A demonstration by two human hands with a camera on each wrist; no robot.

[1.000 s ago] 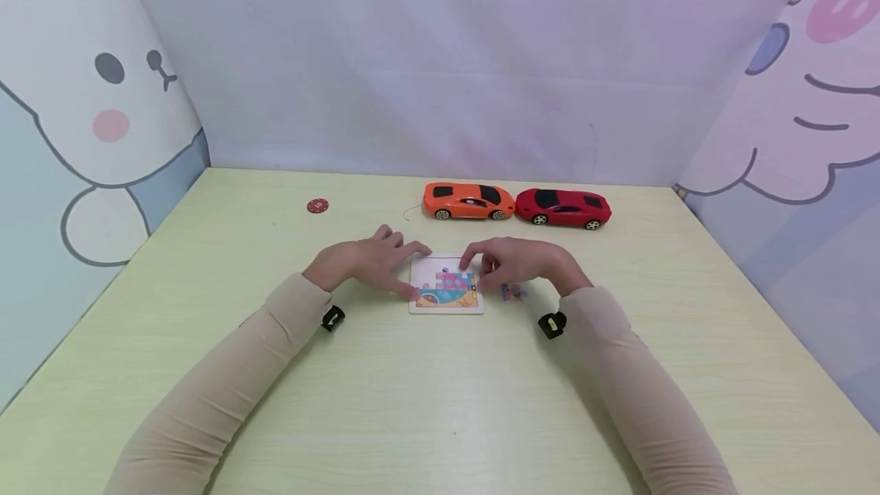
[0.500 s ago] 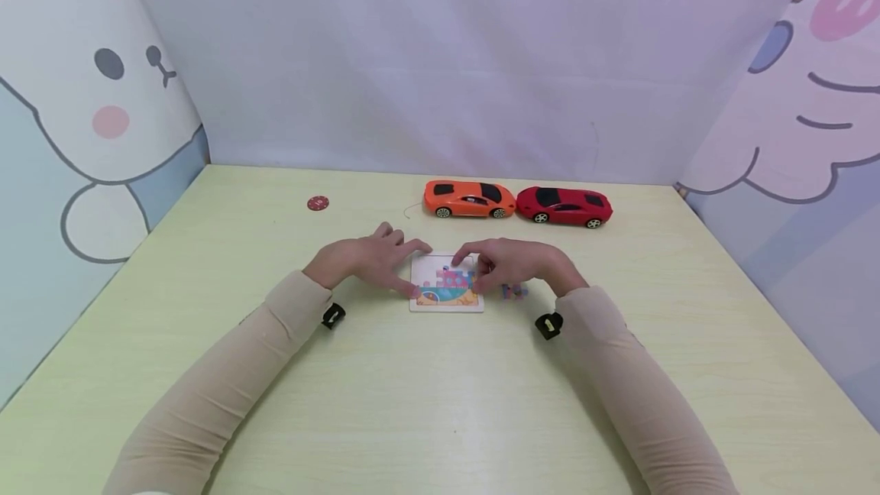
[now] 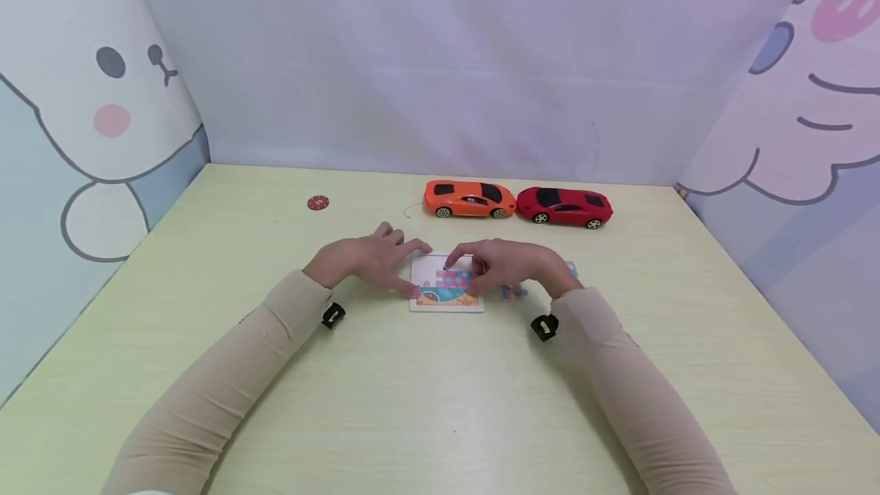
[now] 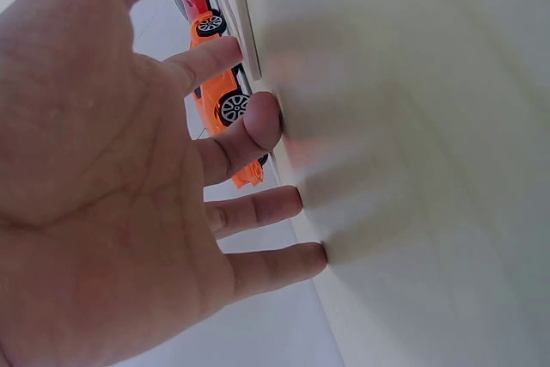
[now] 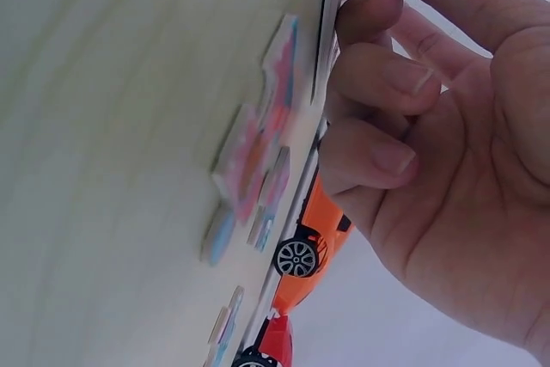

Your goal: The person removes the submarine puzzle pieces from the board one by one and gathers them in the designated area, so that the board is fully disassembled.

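A small white-framed jigsaw puzzle tray [image 3: 447, 309] lies mid-table, with joined pieces [image 3: 447, 296] along its bottom and middle right and a bare white area at the upper left. At its left side, my left hand [image 3: 367, 260] spreads thumb and index finger onto the frame; its other fingers [image 4: 266, 208] reach straight to the tabletop. My right hand [image 3: 512, 260] reaches over the tray's right part. Its index fingertip touches beside a small piece near the top and its thumb rests on the lower right pieces. The remaining fingers [image 5: 369, 156] are curled, with nothing visible in them.
Loose jigsaw pieces [image 3: 513, 292] lie just right of the tray, partly under my right hand, and a bluish piece [image 3: 572, 269] shows behind the wrist. An orange toy car [image 3: 469, 199] and a red toy car [image 3: 564, 207] stand behind. A red chip [image 3: 318, 203] lies back left.
My right hand has slid left over the tray, its index finger and thumb shifting further across the pieces. A bluish piece has come into sight behind its wrist. The left hand stays put.
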